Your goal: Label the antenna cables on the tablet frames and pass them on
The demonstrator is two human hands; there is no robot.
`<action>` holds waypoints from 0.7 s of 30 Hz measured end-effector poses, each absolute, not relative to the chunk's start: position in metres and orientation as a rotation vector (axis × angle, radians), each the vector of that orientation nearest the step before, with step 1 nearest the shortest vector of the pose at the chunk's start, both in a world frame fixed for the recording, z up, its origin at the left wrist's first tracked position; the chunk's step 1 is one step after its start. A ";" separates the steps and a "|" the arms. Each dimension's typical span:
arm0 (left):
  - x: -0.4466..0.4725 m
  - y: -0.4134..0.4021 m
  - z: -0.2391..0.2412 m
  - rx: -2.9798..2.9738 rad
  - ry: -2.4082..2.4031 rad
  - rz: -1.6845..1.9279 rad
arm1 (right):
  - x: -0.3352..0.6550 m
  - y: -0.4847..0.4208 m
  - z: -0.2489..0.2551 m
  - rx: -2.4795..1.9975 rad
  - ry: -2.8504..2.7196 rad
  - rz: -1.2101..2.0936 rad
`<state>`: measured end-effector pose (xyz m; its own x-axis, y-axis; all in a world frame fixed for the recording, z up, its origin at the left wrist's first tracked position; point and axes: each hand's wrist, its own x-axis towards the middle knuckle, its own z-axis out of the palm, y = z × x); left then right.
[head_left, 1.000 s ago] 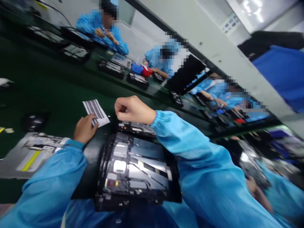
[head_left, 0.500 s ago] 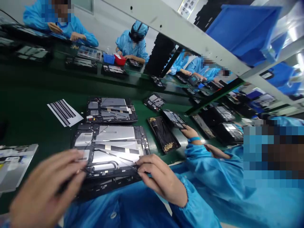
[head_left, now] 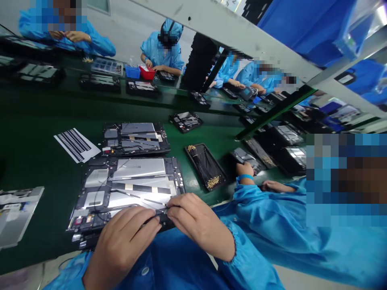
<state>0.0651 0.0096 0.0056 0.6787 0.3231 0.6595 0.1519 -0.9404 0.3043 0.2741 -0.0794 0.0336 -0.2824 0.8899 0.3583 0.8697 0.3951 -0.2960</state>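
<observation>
An opened tablet-like device (head_left: pixel 140 167), with silver battery plates and a black frame, lies in front of me on top of another dark unit. A thin black cable (head_left: pixel 96 196) curves over its left part and runs toward its near edge. My left hand (head_left: pixel 123 239) is closed at that near edge, thumb and fingers pinching the cable. Just beside it, my right hand (head_left: pixel 201 225) is also closed, its fingertips pinched on the cable at the lower right of the device. The fingers partly hide the cable's end.
Behind lies a second opened device (head_left: pixel 136 139), with a label sheet (head_left: pixel 77 145) to its left. A black tray (head_left: pixel 205 167) holds cables with gold ends. Another device (head_left: pixel 186 121) lies farther back. A co-worker's hand (head_left: pixel 245 169) handles a device at right. A metal plate (head_left: pixel 21 217) lies left.
My left hand has moved right, from the device's left side to beside my right hand, and closed on the cable. The co-worker's device has been lowered to the table.
</observation>
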 end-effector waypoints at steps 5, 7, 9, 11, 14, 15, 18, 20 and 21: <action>0.068 0.009 0.001 2.692 0.388 1.099 | 0.274 -0.079 0.032 -1.517 -2.206 0.082; 0.068 0.009 0.000 2.721 0.397 1.077 | 0.275 -0.080 0.031 -1.494 -2.192 0.106; 0.068 0.009 -0.001 2.731 0.404 1.062 | 0.277 -0.081 0.030 -1.475 -2.130 0.152; 0.068 0.009 0.000 2.726 0.412 1.050 | 0.278 -0.083 0.029 -1.471 -2.035 0.193; 0.068 0.010 0.001 2.735 0.421 1.052 | 0.279 -0.084 0.025 -1.468 -1.953 0.206; 0.069 0.010 0.001 2.738 0.424 1.056 | 0.279 -0.084 0.024 -1.461 -1.947 0.201; 0.069 0.009 -0.001 2.732 0.422 1.061 | 0.278 -0.083 0.022 -1.457 -1.940 0.193; 0.068 0.009 -0.001 2.729 0.416 1.060 | 0.277 -0.084 0.021 -1.462 -1.935 0.187; 0.068 0.009 -0.002 2.731 0.413 1.059 | 0.276 -0.084 0.021 -1.462 -1.935 0.185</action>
